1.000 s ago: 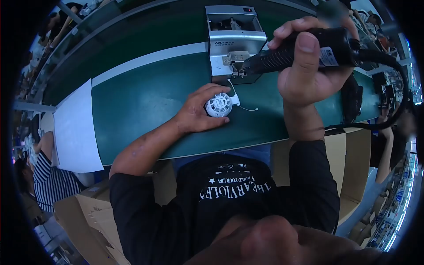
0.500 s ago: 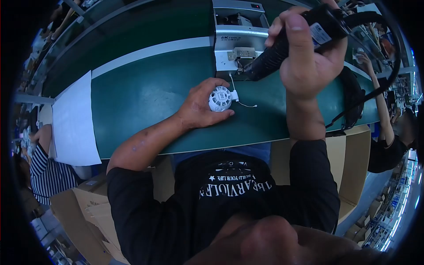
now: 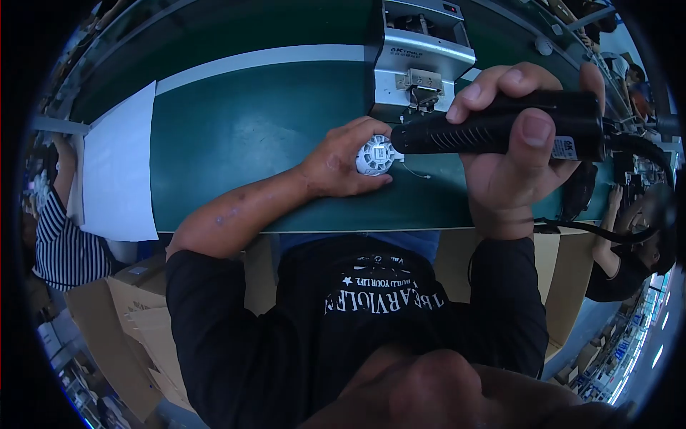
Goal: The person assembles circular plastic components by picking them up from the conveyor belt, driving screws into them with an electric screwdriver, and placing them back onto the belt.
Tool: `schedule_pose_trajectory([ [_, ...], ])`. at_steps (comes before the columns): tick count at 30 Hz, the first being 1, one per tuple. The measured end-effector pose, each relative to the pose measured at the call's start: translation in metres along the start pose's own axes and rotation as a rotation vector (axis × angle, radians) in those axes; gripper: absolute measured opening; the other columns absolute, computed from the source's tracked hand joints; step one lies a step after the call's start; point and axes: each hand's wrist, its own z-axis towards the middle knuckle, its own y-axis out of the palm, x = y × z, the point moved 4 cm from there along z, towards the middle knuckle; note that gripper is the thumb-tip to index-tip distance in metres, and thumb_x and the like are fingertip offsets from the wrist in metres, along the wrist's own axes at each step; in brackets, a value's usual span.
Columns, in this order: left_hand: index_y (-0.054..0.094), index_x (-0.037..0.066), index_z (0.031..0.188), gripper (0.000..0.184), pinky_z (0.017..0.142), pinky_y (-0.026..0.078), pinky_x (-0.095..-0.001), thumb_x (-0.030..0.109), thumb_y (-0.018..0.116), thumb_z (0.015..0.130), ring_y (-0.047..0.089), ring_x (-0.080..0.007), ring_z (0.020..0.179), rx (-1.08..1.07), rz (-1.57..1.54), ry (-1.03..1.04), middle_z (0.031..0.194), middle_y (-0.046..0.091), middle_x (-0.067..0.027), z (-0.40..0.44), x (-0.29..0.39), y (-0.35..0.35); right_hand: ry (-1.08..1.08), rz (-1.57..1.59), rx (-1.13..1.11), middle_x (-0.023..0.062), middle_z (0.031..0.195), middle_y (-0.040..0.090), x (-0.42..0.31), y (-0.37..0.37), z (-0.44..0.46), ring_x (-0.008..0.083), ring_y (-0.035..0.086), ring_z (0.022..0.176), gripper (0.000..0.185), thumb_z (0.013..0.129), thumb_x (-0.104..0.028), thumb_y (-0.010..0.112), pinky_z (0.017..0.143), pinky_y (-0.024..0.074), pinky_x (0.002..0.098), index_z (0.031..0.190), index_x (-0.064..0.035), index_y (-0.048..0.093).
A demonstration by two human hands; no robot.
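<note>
My left hand (image 3: 336, 159) curls round a small round white plastic housing (image 3: 376, 159) with a slotted, wheel-like face turned up. A thin white lead (image 3: 416, 172) trails from its right side over the bench. In my right hand (image 3: 511, 168) is a black electric screwdriver (image 3: 457, 132), gripped round its body and lying almost level. Its nose end is right beside the housing's right edge; whether the two touch I cannot tell. The bit is hidden from this angle.
A silver screw feeder (image 3: 421, 53) stands on the green bench (image 3: 250, 143) just beyond my hands. White paper (image 3: 118, 168) covers the bench's left end. The screwdriver's black cable (image 3: 643, 150) loops at right. Cardboard boxes (image 3: 114, 343) flank me. Other people sit at both sides.
My right hand has brought the screwdriver down and towards me from near the feeder, swinging it level beside the housing. The left hand still holds the housing. The whole view has shifted slightly.
</note>
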Motion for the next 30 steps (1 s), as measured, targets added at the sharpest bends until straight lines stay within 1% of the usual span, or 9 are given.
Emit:
schedule_pose_trajectory([
  [3,0.055,0.011,0.120,0.058,0.087,0.053,-0.0401,0.015,0.087,0.072,0.065,-0.0307,0.103,-0.018,0.005,-0.025,0.109,0.061,-0.0117,0.000,-0.003,0.000,-0.004,0.074,0.033,0.0110,0.104,0.063,0.006,0.004,0.000,0.0229,0.067,0.081,0.075,0.094,-0.032,0.070,0.060,0.0608,0.0385,0.150,-0.0125,0.024],
  [6,0.055,0.012,0.120,0.058,0.086,0.053,-0.0406,0.015,0.088,0.072,0.064,-0.0308,0.102,-0.016,0.013,-0.008,0.108,0.060,-0.0115,0.000,-0.005,0.001,-0.020,0.117,0.012,0.0112,0.104,0.063,0.012,0.002,0.000,0.0233,0.067,0.082,0.075,0.094,-0.031,0.070,0.060,0.0608,0.0388,0.150,-0.0126,0.024],
  [10,0.054,0.012,0.120,0.059,0.087,0.053,-0.0416,0.016,0.088,0.072,0.064,-0.0316,0.103,-0.025,-0.009,-0.029,0.108,0.060,-0.0116,0.000,-0.007,0.001,-0.063,0.200,-0.022,0.0114,0.104,0.063,0.020,-0.004,0.001,0.0241,0.067,0.083,0.074,0.094,-0.029,0.070,0.061,0.0608,0.0393,0.150,-0.0128,0.024],
  [12,0.053,0.012,0.121,0.060,0.088,0.054,-0.0424,0.017,0.088,0.073,0.064,-0.0319,0.104,-0.028,0.014,0.001,0.110,0.060,-0.0116,0.000,-0.005,0.002,-0.083,0.243,-0.042,0.0115,0.103,0.063,0.022,-0.006,0.001,0.0245,0.067,0.084,0.073,0.094,-0.028,0.070,0.061,0.0608,0.0396,0.150,-0.0129,0.024],
  [16,0.053,0.013,0.122,0.060,0.088,0.054,-0.0428,0.017,0.088,0.073,0.064,-0.0323,0.105,-0.040,0.029,-0.012,0.111,0.060,-0.0116,0.000,-0.006,0.002,-0.094,0.248,-0.062,0.0118,0.104,0.064,0.025,-0.005,0.001,0.0245,0.067,0.082,0.073,0.094,-0.028,0.069,0.061,0.0608,0.0396,0.149,-0.0131,0.024],
  [19,0.053,0.012,0.122,0.059,0.088,0.054,-0.0425,0.017,0.087,0.074,0.064,-0.0321,0.105,-0.052,0.011,-0.029,0.110,0.060,-0.0116,0.000,-0.007,0.002,-0.056,0.274,-0.025,0.0119,0.103,0.063,0.026,0.000,0.001,0.0241,0.067,0.082,0.074,0.094,-0.027,0.070,0.061,0.0607,0.0395,0.150,-0.0128,0.024],
  [24,0.054,0.011,0.122,0.059,0.089,0.054,-0.0421,0.015,0.087,0.074,0.065,-0.0316,0.106,-0.034,-0.024,0.033,0.109,0.061,-0.0117,0.000,-0.007,0.003,0.015,0.317,0.029,0.0119,0.101,0.062,0.028,0.012,-0.002,0.0233,0.066,0.081,0.075,0.093,-0.027,0.070,0.061,0.0605,0.0393,0.150,-0.0123,0.024],
  [28,0.055,0.012,0.122,0.058,0.090,0.054,-0.0419,0.015,0.087,0.073,0.065,-0.0317,0.107,-0.030,-0.030,0.025,0.110,0.062,-0.0119,0.001,-0.006,0.003,0.043,0.343,0.078,0.0119,0.100,0.062,0.028,0.016,-0.002,0.0229,0.066,0.080,0.076,0.092,-0.026,0.070,0.061,0.0604,0.0392,0.150,-0.0120,0.024],
  [30,0.056,0.011,0.121,0.058,0.090,0.054,-0.0414,0.014,0.087,0.073,0.065,-0.0315,0.106,-0.044,-0.033,0.017,0.110,0.063,-0.0118,0.002,-0.005,0.002,-0.015,0.596,0.023,0.0129,0.100,0.063,0.027,0.020,0.003,0.0244,0.067,0.080,0.072,0.093,-0.025,0.069,0.061,0.0604,0.0384,0.150,-0.0129,0.026],
])
